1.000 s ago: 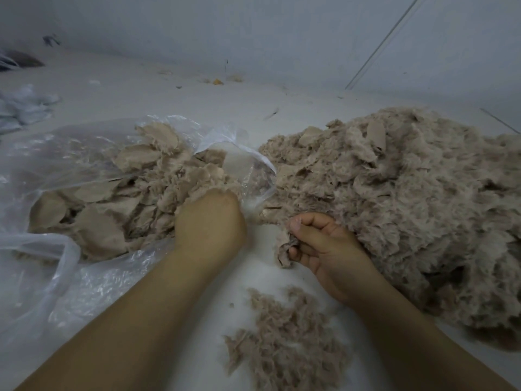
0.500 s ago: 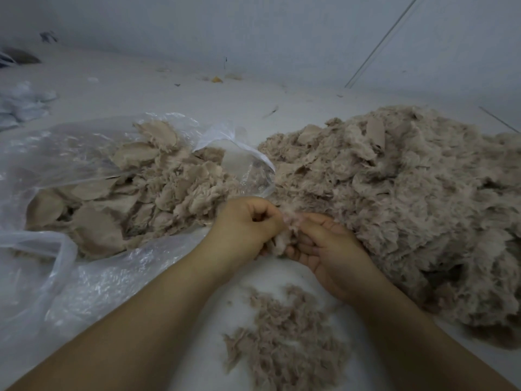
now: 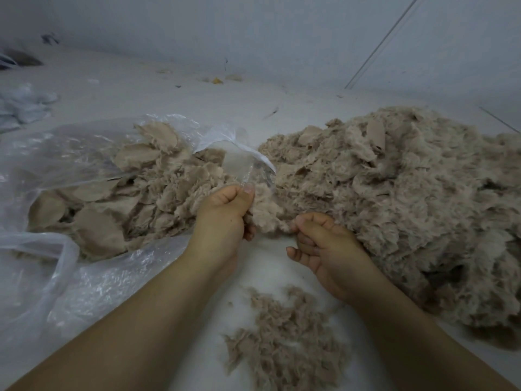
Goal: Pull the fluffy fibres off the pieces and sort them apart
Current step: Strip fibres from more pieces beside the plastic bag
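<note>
Both forearms reach forward from the bottom edge over a pale worktop (image 3: 253,103). The left hand (image 3: 222,218) is raised with its knuckles up, fingers and thumb curled around a fluffy beige piece (image 3: 266,210), which it grips at its left end. The right hand (image 3: 324,246) sits just beside and slightly lower, palm turned toward the left, fingers curled; its thumb and forefinger seem to pinch the fringe of the same piece at its lower right tip, though the contact is hard to make out. The piece spans the gap between the two hands, above the worktop.

To the right lies a big heap of fluffy pieces (image 3: 408,198), touching the right wrist. To the left, a clear plastic bag (image 3: 70,277) lies open, holding flatter tan pieces (image 3: 118,210). Near the bottom, between the forearms, sits a small pile of loose fibres (image 3: 284,342).
</note>
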Available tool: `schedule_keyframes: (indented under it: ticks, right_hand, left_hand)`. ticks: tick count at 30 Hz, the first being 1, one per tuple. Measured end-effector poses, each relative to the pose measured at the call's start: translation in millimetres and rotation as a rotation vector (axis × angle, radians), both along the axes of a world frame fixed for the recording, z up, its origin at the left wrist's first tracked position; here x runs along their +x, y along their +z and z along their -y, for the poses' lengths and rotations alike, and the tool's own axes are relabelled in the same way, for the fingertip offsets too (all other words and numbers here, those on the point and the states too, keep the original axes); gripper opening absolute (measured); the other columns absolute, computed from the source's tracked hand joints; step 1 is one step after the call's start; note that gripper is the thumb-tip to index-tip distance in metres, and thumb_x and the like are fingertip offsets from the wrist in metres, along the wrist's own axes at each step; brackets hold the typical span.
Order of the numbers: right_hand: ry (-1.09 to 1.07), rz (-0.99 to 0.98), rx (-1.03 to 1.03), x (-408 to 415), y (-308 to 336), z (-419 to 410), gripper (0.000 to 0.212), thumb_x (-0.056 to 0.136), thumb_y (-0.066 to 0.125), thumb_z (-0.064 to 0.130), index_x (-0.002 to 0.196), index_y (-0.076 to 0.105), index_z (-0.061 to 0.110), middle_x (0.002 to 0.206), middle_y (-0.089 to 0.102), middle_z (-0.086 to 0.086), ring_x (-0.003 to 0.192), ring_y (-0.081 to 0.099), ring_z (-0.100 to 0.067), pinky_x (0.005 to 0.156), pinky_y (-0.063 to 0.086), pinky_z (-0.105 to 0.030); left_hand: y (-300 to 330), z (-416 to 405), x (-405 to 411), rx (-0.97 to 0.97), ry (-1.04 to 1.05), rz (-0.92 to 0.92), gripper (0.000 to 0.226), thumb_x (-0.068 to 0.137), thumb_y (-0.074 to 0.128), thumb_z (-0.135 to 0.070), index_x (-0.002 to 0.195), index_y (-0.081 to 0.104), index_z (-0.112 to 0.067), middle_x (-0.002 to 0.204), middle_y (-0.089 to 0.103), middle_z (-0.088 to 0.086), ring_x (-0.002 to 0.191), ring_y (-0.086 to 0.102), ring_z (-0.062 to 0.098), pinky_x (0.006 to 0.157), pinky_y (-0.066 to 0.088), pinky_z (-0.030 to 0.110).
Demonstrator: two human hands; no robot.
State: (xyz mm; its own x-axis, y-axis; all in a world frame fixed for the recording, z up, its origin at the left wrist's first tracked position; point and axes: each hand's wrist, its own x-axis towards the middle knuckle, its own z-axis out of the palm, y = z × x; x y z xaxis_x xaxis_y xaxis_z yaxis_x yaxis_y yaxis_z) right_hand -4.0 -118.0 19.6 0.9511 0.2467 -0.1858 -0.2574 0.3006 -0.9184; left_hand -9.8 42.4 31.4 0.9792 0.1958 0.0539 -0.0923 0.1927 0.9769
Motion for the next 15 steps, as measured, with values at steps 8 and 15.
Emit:
schedule_keyframes:
  ticks: [8, 15]
  right_hand:
    - [-0.023, -0.026, 0.011, 2.9, -2.6, -0.5, 0.025, 0.099, 0.048, 0.01, 0.075, 0.053, 0.011, 0.047, 0.038, 0.005, 0.039, 0.039, -0.004, 0.055, 0.054, -0.024]
    - [-0.018, -0.029, 0.015, 1.6, -0.8, 0.1, 0.033, 0.099, 0.049, 0.011, 0.066, 0.045, 0.016, 0.048, 0.032, 0.005, 0.04, 0.031, -0.006, 0.057, 0.055, -0.026]
  left_hand:
    - [1.8, -4.0, 3.1, -0.204, 0.111, 0.022, 0.034, 0.101, 0.05, -0.018, 0.068, 0.054, -0.013, 0.052, 0.042, 0.003, 0.043, 0.037, 0.014, 0.039, 0.034, 0.024]
    - [0.1, 0.0, 3.4, -0.203, 0.078, 0.027, 0.041, 0.103, 0.045, -0.02, 0.068, 0.066, -0.019, 0.055, 0.052, 0.005, 0.044, 0.043, 0.015, 0.038, 0.036, 0.024]
